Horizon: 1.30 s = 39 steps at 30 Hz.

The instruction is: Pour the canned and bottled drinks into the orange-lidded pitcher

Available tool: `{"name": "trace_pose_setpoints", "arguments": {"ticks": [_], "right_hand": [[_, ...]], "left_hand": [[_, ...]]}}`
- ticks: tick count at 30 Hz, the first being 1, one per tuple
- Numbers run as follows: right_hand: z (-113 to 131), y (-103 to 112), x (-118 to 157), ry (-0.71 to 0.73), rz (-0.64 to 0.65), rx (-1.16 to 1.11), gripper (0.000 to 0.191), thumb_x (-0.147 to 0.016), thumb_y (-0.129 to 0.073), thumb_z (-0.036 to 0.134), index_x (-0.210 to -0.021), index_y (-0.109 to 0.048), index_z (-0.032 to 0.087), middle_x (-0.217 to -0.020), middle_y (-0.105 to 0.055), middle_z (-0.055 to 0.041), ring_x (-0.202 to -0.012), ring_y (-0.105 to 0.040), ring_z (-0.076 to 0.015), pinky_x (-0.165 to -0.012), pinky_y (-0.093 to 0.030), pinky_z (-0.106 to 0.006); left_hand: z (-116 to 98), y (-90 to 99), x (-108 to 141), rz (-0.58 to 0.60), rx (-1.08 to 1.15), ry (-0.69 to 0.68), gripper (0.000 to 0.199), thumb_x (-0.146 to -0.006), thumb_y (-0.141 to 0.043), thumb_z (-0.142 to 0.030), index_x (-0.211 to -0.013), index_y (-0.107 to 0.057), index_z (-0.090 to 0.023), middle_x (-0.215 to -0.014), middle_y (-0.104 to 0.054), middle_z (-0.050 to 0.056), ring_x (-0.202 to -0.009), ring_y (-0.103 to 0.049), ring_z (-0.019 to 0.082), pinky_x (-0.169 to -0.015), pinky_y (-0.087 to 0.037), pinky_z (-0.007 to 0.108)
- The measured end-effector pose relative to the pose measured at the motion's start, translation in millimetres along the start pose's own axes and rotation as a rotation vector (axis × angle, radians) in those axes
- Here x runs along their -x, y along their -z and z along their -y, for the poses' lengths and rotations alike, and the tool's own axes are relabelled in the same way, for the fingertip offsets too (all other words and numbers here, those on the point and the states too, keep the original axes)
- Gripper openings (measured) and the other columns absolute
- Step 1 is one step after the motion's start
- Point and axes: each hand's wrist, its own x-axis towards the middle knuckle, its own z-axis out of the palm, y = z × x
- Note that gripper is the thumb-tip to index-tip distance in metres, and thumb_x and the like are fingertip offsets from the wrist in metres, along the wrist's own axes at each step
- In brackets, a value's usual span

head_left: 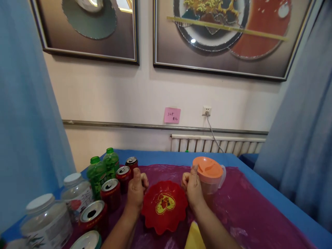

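Note:
A red scalloped plate [166, 221] with a yellow heart-shaped design lies on the purple plastic sheet. To its left is my left hand [137, 188], thumb raised and fingers curled in, with nothing seen in it. My right hand [192, 186] mirrors it on the plate's right side, also a fist with the thumb up. Just behind that hand stands a clear pitcher [210, 185] with an orange lid [207, 167]. A yellow cloth-like piece [194, 237] lies partly hidden by my right forearm. Close to my left hand is a red can [123, 176].
More red cans [111, 195], green plastic bottles [96, 174] and clear jars with white lids [48, 221] line the left side. The purple sheet [249, 207] covers much of the blue table [293, 214]. Blue curtains [301, 138] hang at both sides; a radiator [220, 143] is behind.

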Motion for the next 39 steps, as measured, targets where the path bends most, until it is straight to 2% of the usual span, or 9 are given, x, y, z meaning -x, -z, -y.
{"name": "trace_pose_setpoints", "arguments": {"ticks": [5,10,22,33,36,39], "right_hand": [[3,-2,2,-0.058,0.06,-0.093,0.077,-0.087,-0.013,0.088,-0.048,-0.031,0.025,-0.043,-0.03,0.004,-0.043,-0.028,-0.0113,-0.046,-0.017,-0.028],[1,-3,2,-0.069,0.07,-0.111,0.077,-0.087,-0.014,0.089,-0.047,-0.031,0.025,-0.043,-0.029,0.0041,-0.043,-0.026,-0.011,-0.046,-0.015,-0.028],[3,-5,6,-0.077,0.08,-0.09,0.077,-0.086,-0.011,0.09,-0.047,-0.03,0.025,-0.04,-0.029,0.0038,-0.04,-0.027,-0.011,-0.042,-0.018,-0.027],[2,-7,8,-0.07,0.1,-0.043,0.078,-0.086,-0.009,0.089,-0.046,-0.032,0.025,-0.04,-0.031,0.0031,-0.04,-0.029,-0.0116,-0.043,-0.021,-0.028],[12,-12,10,-0.075,0.111,-0.038,0.079,-0.083,-0.014,0.092,-0.045,-0.033,0.025,-0.041,-0.032,0.0028,-0.041,-0.031,-0.0116,-0.045,-0.023,-0.028],[45,-5,24,-0.08,0.148,-0.166,0.08,-0.083,-0.018,0.092,-0.05,-0.043,0.023,-0.047,-0.045,0.0002,-0.043,-0.038,-0.0121,-0.047,-0.032,-0.028]], "left_hand": [[4,1.2,2,0.044,-0.016,-0.029,0.079,-0.076,-0.026,-0.094,-0.046,-0.043,-0.023,-0.044,-0.035,-0.004,-0.044,-0.029,0.011,-0.047,-0.023,0.027],[9,2.9,7,0.048,-0.028,0.0,0.079,-0.075,-0.027,-0.095,-0.045,-0.043,-0.023,-0.042,-0.03,-0.005,-0.044,-0.028,0.011,-0.048,-0.021,0.027],[14,4.2,10,0.051,-0.035,0.046,0.079,-0.074,-0.027,-0.095,-0.047,-0.042,-0.023,-0.042,-0.026,-0.007,-0.042,-0.024,0.01,-0.046,-0.018,0.026],[21,0.2,10,0.068,-0.152,0.022,0.077,-0.077,-0.021,-0.093,-0.045,-0.04,-0.025,-0.041,-0.028,-0.006,-0.042,-0.027,0.012,-0.047,-0.021,0.027],[24,-3.0,9,0.048,-0.247,-0.028,0.076,-0.079,-0.022,-0.09,-0.044,-0.04,-0.025,-0.041,-0.033,-0.004,-0.044,-0.034,0.013,-0.048,-0.025,0.028],[27,-7.2,9,0.026,-0.296,-0.059,0.071,-0.078,-0.033,-0.088,-0.045,-0.039,-0.025,-0.043,-0.039,-0.004,-0.047,-0.038,0.014,-0.05,-0.028,0.029]]}}
